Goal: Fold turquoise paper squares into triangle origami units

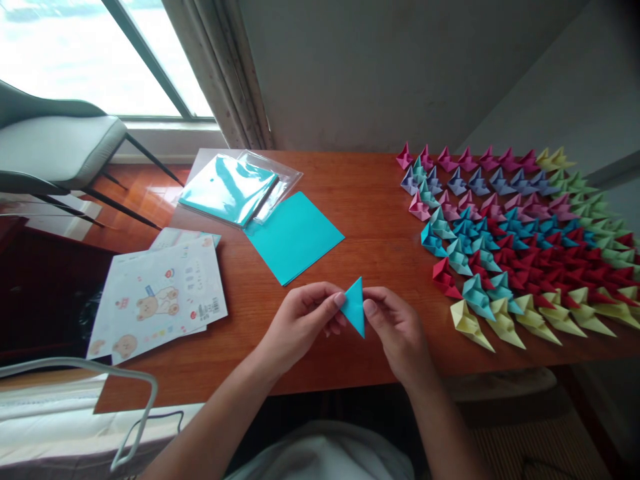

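Observation:
A small turquoise paper folded into a triangle (355, 309) is held up above the near edge of the table. My left hand (309, 319) pinches its left corner between thumb and fingers. On the other side, the thumb and fingertips of my right hand (395, 327) close on its upright right edge. Just beyond my hands lies a stack of flat turquoise paper squares (297, 237), one corner pointing toward me. The fingers behind the triangle are partly hidden.
Rows of folded paper boats (525, 253) in several colours cover the table's right side. A plastic-wrapped paper pack (227, 190) lies at the back left, printed bear sheets (165, 293) nearer. Beyond the wooden table (360, 200) stand a chair (60, 147) and a curtain (220, 67).

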`<state>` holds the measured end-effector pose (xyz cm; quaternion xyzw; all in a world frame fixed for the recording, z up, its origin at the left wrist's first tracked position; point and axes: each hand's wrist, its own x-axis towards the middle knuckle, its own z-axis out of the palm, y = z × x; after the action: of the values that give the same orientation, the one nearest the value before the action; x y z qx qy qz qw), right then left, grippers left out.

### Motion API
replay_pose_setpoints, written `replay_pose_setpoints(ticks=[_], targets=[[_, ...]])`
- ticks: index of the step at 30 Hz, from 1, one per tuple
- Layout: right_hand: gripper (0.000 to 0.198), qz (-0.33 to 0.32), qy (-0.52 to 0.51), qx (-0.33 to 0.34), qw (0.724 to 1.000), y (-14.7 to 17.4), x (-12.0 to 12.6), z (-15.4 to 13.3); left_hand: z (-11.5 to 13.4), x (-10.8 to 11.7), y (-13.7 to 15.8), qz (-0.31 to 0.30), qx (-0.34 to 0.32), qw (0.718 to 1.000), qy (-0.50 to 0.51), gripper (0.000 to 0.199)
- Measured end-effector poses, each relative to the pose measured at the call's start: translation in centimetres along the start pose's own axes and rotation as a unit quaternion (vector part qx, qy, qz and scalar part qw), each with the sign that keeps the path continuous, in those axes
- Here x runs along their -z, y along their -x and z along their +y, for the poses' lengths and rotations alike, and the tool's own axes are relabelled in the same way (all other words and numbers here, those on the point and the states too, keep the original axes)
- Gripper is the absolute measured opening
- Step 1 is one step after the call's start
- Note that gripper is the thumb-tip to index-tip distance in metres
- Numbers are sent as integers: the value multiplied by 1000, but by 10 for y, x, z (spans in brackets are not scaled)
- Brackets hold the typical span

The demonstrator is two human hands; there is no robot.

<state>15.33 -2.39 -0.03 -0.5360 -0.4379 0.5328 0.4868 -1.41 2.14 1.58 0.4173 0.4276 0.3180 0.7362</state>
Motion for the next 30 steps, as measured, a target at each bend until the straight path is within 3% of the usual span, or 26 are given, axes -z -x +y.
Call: replay_pose_setpoints(ticks=[8, 12, 18, 25, 30], targets=[[23, -18, -68, -3, 997, 3, -4, 5, -2, 5, 1, -52, 22, 996, 70, 28], [18, 15, 12, 11, 1000, 2, -1, 1, -2, 2, 0, -26, 0, 999, 31, 29], [16, 10, 128, 43, 991, 0, 7, 2, -6, -2, 1, 19, -69, 994, -82, 25], [14, 29, 193, 72, 978, 0, 2, -3, -13, -1, 0, 41, -217, 927, -305, 21], [17, 93, 311, 176, 929, -1, -2, -1, -16, -2, 3, 61, -242, 905, -346, 29]])
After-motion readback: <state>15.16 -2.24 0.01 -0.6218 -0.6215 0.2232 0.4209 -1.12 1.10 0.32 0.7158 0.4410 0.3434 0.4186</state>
